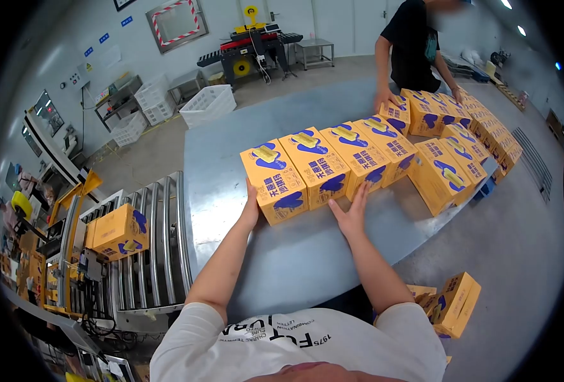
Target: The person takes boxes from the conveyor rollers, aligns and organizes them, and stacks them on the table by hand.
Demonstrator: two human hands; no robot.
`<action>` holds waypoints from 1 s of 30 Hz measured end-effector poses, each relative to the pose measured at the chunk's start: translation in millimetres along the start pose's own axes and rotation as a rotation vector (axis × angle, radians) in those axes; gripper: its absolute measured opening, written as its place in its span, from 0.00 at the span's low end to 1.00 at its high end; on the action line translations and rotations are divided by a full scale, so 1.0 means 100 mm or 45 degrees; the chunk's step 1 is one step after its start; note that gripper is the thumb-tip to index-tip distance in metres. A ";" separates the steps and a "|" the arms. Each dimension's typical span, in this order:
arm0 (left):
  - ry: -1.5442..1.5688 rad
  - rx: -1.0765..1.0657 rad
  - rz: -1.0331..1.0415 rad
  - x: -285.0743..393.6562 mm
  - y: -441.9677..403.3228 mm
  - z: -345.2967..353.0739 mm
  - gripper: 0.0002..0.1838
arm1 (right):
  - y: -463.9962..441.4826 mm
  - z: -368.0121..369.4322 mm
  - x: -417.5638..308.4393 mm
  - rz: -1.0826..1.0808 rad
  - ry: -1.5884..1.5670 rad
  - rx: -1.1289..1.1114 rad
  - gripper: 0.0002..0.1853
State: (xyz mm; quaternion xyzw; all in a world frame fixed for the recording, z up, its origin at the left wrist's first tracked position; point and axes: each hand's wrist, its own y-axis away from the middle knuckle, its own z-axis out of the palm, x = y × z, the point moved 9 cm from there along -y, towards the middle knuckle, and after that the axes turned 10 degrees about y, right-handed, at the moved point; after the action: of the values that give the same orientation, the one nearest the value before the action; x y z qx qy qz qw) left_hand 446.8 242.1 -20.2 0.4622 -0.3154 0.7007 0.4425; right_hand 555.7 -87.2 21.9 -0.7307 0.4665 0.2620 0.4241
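Observation:
A row of yellow-orange cartons with blue print stands on the grey metal table in front of me. My left hand lies flat along the left side of the nearest-left carton, its fingers partly hidden by the edge. Against the front of the row, my right hand has its thumb and fingers spread, touching around the second carton and the third carton. A fourth carton continues the row to the right. Neither hand is wrapped round a carton.
Across the table, a co-worker's hand touches a small carton. More cartons stand at the right. A roller conveyor carries a carton at left. An open carton sits below right. White crates stand behind.

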 end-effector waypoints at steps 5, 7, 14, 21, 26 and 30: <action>0.074 0.185 0.196 0.03 0.39 -0.09 0.34 | -0.02 -0.11 0.24 0.145 -0.153 0.235 0.63; 0.097 0.196 0.171 -0.01 0.35 -0.17 0.32 | -0.15 -0.33 0.41 0.303 -0.299 0.437 0.59; 0.041 0.263 0.208 -0.02 0.36 -0.21 0.26 | -0.88 -0.16 0.95 0.072 -0.463 0.165 0.51; -0.519 0.279 0.397 0.20 0.57 0.02 0.41 | -0.68 -0.19 0.70 0.089 0.017 0.299 0.53; -0.556 0.392 0.260 0.25 0.63 0.21 0.40 | -0.52 0.00 0.63 0.167 0.104 0.240 0.51; -0.751 0.171 0.241 0.01 0.29 0.31 0.43 | -0.64 0.04 0.60 0.013 -0.101 0.198 0.48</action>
State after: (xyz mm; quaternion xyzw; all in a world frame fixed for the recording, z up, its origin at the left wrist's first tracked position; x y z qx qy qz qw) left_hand 431.7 204.5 -8.9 0.6423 -0.4249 0.5937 0.2332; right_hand 639.3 -98.0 -2.5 -0.6823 0.4721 0.2560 0.4961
